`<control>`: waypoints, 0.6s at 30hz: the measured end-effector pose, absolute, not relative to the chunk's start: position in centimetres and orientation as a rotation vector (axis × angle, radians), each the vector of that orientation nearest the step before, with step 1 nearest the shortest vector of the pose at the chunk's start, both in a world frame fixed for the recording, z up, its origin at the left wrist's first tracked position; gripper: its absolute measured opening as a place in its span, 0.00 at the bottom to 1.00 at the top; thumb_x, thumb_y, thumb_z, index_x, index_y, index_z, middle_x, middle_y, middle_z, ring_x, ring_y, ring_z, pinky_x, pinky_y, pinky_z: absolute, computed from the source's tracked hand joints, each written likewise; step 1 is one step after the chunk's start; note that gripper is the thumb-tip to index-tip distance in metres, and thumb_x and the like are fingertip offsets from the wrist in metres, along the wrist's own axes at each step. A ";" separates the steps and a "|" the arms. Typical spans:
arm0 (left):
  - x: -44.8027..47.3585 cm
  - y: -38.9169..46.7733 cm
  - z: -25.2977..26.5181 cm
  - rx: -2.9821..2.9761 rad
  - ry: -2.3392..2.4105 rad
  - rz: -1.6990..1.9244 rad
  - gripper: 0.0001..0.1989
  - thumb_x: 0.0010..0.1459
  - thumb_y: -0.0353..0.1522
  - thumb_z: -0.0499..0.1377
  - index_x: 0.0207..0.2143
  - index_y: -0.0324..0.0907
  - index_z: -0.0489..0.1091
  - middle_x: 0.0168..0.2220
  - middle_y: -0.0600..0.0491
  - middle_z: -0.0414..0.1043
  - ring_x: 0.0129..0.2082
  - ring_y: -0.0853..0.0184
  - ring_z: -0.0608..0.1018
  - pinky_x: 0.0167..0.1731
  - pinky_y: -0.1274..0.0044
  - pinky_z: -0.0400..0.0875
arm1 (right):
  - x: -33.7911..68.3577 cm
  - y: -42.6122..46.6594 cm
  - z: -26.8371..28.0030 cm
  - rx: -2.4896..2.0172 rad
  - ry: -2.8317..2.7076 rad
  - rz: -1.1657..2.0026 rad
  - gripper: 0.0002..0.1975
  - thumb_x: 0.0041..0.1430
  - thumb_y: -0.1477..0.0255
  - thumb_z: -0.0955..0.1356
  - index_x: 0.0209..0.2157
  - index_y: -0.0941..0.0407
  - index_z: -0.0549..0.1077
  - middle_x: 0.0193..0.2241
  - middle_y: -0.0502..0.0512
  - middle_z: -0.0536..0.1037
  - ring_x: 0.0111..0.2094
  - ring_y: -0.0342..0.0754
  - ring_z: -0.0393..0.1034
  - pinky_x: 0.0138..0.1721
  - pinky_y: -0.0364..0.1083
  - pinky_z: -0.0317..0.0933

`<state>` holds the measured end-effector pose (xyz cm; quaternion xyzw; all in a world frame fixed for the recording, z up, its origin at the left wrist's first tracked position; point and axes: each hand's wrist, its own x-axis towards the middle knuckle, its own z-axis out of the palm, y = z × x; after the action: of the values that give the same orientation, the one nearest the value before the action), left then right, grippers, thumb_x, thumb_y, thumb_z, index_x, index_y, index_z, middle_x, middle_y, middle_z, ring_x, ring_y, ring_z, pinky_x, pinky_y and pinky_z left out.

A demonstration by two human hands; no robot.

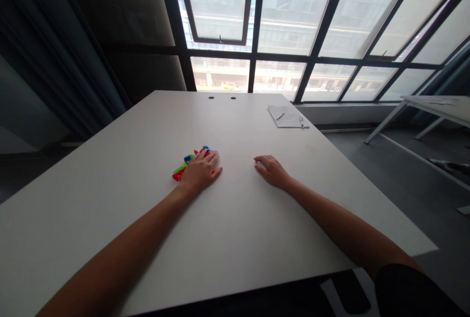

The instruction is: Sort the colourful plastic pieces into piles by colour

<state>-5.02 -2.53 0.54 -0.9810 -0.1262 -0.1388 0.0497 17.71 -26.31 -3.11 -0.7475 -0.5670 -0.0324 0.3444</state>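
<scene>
My left hand (pixel 200 170) lies palm down over a small heap of colourful plastic pieces (pixel 178 173), its fingers stretched out and its thumb apart. Red, green, yellow and blue pieces show past its left side and beyond the fingertips; the palm hides the rest, and their exact kind is too small to tell. To the right, my right hand (pixel 272 170) rests on the white table (pixel 235 229). Its fingers are loosely bent, with a gap between thumb and forefinger, and nothing shows between them.
Papers (pixel 288 117) with two pens lie near the table's far right edge. Two dark round holes (pixel 222 98) sit at the far edge. Behind are large windows (pixel 282 13), and a dark curtain (pixel 62 48) hangs at left. Another table (pixel 440 106) stands at right.
</scene>
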 end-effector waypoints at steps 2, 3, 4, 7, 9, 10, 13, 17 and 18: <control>-5.0 -2.5 0.6 -2.988 -0.382 -0.421 0.26 0.71 0.44 0.52 0.65 0.43 0.69 0.68 0.47 0.66 0.71 0.46 0.61 0.69 0.57 0.57 | 17.7 -26.3 -3.1 -1.941 -1.478 -0.083 0.12 0.70 0.68 0.67 0.51 0.56 0.77 0.48 0.61 0.82 0.52 0.56 0.75 0.58 0.56 0.66; -5.0 -2.5 0.6 -2.986 -0.379 -0.417 0.26 0.71 0.44 0.52 0.65 0.43 0.69 0.68 0.47 0.66 0.71 0.46 0.61 0.69 0.57 0.57 | 17.7 -26.3 -3.1 -1.941 -1.480 -0.082 0.12 0.70 0.68 0.67 0.51 0.56 0.76 0.48 0.61 0.82 0.52 0.56 0.75 0.58 0.56 0.65; -5.0 -2.5 0.6 -2.982 -0.376 -0.413 0.26 0.71 0.44 0.51 0.65 0.43 0.69 0.68 0.47 0.66 0.71 0.46 0.61 0.69 0.57 0.57 | 17.7 -26.3 -3.1 -1.940 -1.481 -0.080 0.13 0.70 0.68 0.67 0.51 0.56 0.76 0.48 0.61 0.82 0.52 0.56 0.75 0.58 0.56 0.65; -5.0 -2.6 0.7 -2.969 -0.360 -0.406 0.27 0.71 0.44 0.50 0.65 0.40 0.69 0.69 0.46 0.66 0.70 0.46 0.62 0.69 0.57 0.57 | 17.7 -26.3 -3.1 -1.941 -1.484 -0.076 0.12 0.70 0.68 0.67 0.51 0.55 0.76 0.48 0.61 0.82 0.52 0.56 0.75 0.58 0.56 0.65; -5.0 -2.5 0.8 -2.971 -0.351 -0.402 0.27 0.72 0.44 0.50 0.65 0.40 0.69 0.69 0.46 0.65 0.70 0.46 0.62 0.69 0.57 0.57 | 17.7 -26.2 -3.0 -1.940 -1.485 -0.074 0.12 0.70 0.68 0.67 0.51 0.56 0.77 0.48 0.61 0.82 0.51 0.56 0.75 0.58 0.56 0.65; -5.0 -2.5 0.8 -2.974 -0.349 -0.397 0.28 0.72 0.44 0.50 0.66 0.40 0.69 0.69 0.46 0.65 0.70 0.46 0.61 0.69 0.57 0.57 | 17.7 -26.2 -3.0 -1.939 -1.485 -0.075 0.12 0.70 0.68 0.67 0.51 0.56 0.77 0.48 0.62 0.82 0.51 0.56 0.75 0.58 0.56 0.65; -4.9 -2.4 0.7 -2.981 -0.351 -0.366 0.28 0.72 0.44 0.49 0.67 0.42 0.68 0.70 0.47 0.63 0.71 0.46 0.60 0.70 0.57 0.55 | 17.7 -26.3 -3.0 -1.939 -1.490 -0.077 0.12 0.70 0.68 0.67 0.51 0.55 0.77 0.48 0.61 0.82 0.52 0.56 0.75 0.58 0.57 0.65; -4.7 -2.3 0.6 -2.984 -0.390 -0.325 0.28 0.72 0.44 0.50 0.69 0.46 0.65 0.72 0.49 0.60 0.73 0.47 0.58 0.71 0.56 0.50 | 17.7 -26.3 -3.1 -1.942 -1.496 -0.081 0.12 0.70 0.68 0.68 0.52 0.55 0.77 0.48 0.61 0.82 0.52 0.56 0.75 0.58 0.56 0.65; -4.6 -2.3 0.6 -2.984 -0.401 -0.321 0.29 0.71 0.44 0.50 0.70 0.46 0.65 0.72 0.49 0.60 0.73 0.46 0.58 0.71 0.55 0.50 | 17.7 -26.3 -3.1 -1.943 -1.495 -0.083 0.12 0.69 0.68 0.68 0.52 0.55 0.77 0.48 0.61 0.82 0.52 0.56 0.75 0.58 0.56 0.65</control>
<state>-4.62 -2.26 0.62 -0.9839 -0.1324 -0.1059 0.0569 17.72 -26.26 -3.05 -0.7456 -0.5737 -0.0318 0.3376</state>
